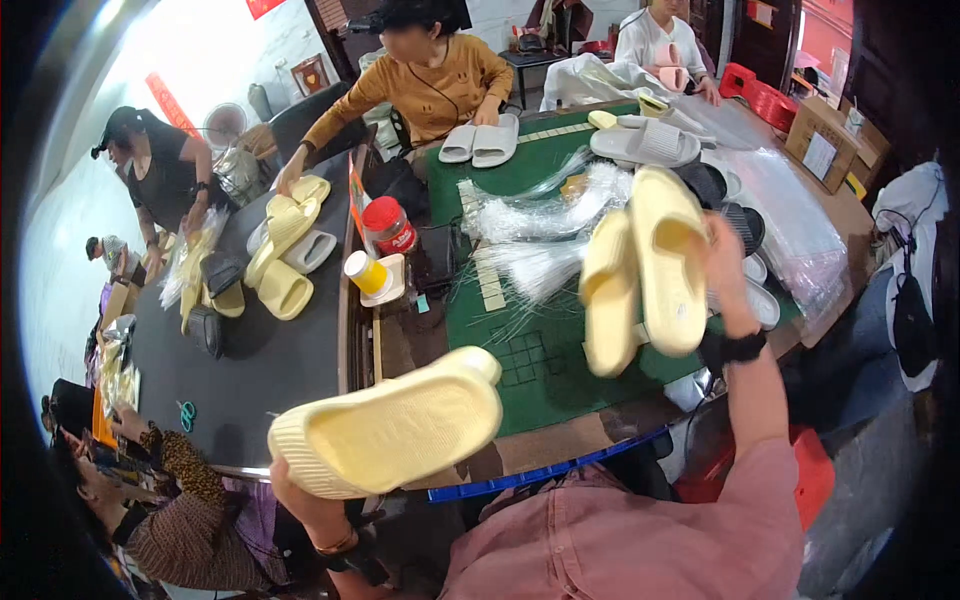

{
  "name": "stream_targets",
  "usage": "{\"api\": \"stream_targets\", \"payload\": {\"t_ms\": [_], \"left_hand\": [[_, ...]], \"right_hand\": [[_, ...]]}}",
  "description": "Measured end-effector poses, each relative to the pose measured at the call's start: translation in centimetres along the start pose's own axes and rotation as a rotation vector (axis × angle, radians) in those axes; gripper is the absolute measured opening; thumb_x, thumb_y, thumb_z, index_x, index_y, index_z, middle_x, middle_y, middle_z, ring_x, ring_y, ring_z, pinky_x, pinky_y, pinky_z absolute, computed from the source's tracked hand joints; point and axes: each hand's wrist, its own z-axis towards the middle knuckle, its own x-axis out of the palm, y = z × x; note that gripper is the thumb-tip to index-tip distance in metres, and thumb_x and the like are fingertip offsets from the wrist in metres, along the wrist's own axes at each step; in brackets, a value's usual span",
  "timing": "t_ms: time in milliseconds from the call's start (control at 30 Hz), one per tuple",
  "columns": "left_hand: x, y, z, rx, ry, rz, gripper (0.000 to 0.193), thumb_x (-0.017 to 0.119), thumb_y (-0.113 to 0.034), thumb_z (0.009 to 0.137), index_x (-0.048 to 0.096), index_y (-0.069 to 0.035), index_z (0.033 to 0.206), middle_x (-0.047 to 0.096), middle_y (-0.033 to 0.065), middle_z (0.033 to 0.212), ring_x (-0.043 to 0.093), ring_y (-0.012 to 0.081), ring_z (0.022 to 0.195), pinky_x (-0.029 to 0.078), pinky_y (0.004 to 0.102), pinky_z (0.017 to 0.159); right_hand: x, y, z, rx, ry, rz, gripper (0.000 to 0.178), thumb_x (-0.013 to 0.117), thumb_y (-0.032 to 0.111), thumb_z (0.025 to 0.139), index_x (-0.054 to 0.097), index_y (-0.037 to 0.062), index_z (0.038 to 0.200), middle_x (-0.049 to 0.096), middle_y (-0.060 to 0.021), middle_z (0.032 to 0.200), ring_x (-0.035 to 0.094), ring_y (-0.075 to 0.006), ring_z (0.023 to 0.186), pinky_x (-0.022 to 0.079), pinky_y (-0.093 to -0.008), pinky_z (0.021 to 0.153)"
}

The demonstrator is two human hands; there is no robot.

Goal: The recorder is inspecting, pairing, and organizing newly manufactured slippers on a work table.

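Note:
My left hand (308,503) is closed around the ribbed strap end of a pale yellow slipper (385,428), held over the near table edge. Behind that slipper's heel, a bit of a second yellow one (483,362) shows. Farther right, my right hand (728,278) grips the outer side of another yellow slipper (672,270), its fingers partly hidden. A matching yellow slipper (610,290) hangs right beside it; I cannot tell whether the fingers reach it. Under this pair lies the green table mat (480,350), with a bundle of clear plastic ties (545,265) to the left.
Grey slippers (645,143) and black slippers (745,222) lie at the right, beside clear plastic bags (785,215). A red-lidded jar (388,225) and a yellow-white cup (367,273) stand mid-table. The black table (270,370) holds more slippers and scissors (186,415). Several people work around.

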Motion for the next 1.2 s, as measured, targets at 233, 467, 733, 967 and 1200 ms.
{"api": "stream_targets", "payload": {"t_ms": [233,467,733,967,1200], "left_hand": [[5.6,1.6,-0.8,-0.009,0.310,0.068,0.031,0.051,-0.016,0.090,0.059,0.007,0.108,0.065,0.0134,0.099,0.064,0.0238,0.088,0.051,0.0333,0.079],[9.4,3.2,-1.1,-0.462,0.461,-0.174,0.031,0.049,-0.017,0.095,0.056,0.007,0.114,0.065,0.0167,0.107,0.065,0.0236,0.093,0.053,0.0343,0.084],[13.1,4.2,0.1,-0.470,0.758,-0.176,0.020,0.057,-0.018,0.095,0.060,0.000,0.103,0.060,-0.0020,0.090,0.053,0.0056,0.081,0.043,0.0215,0.070],[11.7,6.7,2.8,-0.392,0.692,0.032,0.023,0.058,-0.022,0.096,0.062,0.000,0.104,0.061,-0.0013,0.089,0.053,0.0041,0.080,0.044,0.0208,0.068],[10.9,14.8,4.7,-0.610,0.720,0.367,0.032,0.058,-0.025,0.096,0.060,0.002,0.113,0.064,0.0044,0.096,0.059,0.0110,0.087,0.048,0.0257,0.075]], "right_hand": [[-5.1,-5.1,5.7,0.326,-0.496,0.097,0.079,0.075,0.036,0.080,0.039,-0.0067,0.136,0.057,-0.0259,0.118,0.057,-0.0288,0.108,0.045,-0.0362,0.093],[4.4,-0.9,-10.2,0.324,0.441,0.319,0.026,0.067,0.020,0.088,0.065,-0.0006,0.105,0.065,-0.0020,0.088,0.057,-0.0096,0.077,0.047,-0.0251,0.072],[9.8,6.6,-14.8,0.232,1.224,0.306,0.040,0.075,0.029,0.076,0.068,0.0014,0.104,0.059,-0.0018,0.066,0.050,-0.0097,0.057,0.041,-0.0269,0.053],[9.4,5.6,-15.1,0.369,1.013,0.114,0.045,0.073,0.039,0.075,0.068,-0.0052,0.081,0.065,-0.0136,0.068,0.060,-0.0156,0.060,0.047,-0.0340,0.055],[7.8,5.2,-18.8,0.288,0.988,-0.099,0.045,0.070,0.039,0.078,0.063,-0.0050,0.079,0.063,-0.0211,0.070,0.064,-0.0342,0.063,0.049,-0.0403,0.059]]}}
